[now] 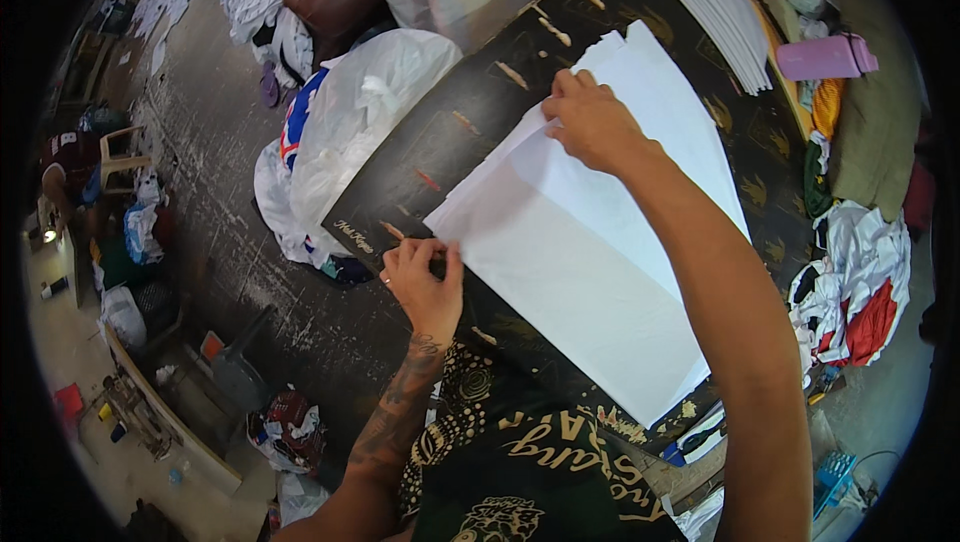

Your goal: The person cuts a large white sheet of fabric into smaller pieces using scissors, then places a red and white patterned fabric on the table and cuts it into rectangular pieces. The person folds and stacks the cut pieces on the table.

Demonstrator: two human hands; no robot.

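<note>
A stack of large white sheets [570, 242], paper or thin cloth, I cannot tell which, lies slantwise on a dark patterned table [400, 167]. Its far edge is uneven, with several layers showing. My right hand [595, 124] reaches across the stack, its fingers curled closed over the upper left edge of the top sheet. That sheet casts a shadow near the edge. At the left corner of the stack is my left hand [425, 287], fingers bent and thumb against the sheet corner, pinching there. The fingertips of both hands are partly hidden.
Another pile of white sheets [705, 2] lies at the table's far right, near a pink bottle [826, 58]. A clear plastic bag of cloth [385, 92] stands beyond the left edge. Crumpled clothes [860, 287] sit at right. Someone [70, 167] is at far left.
</note>
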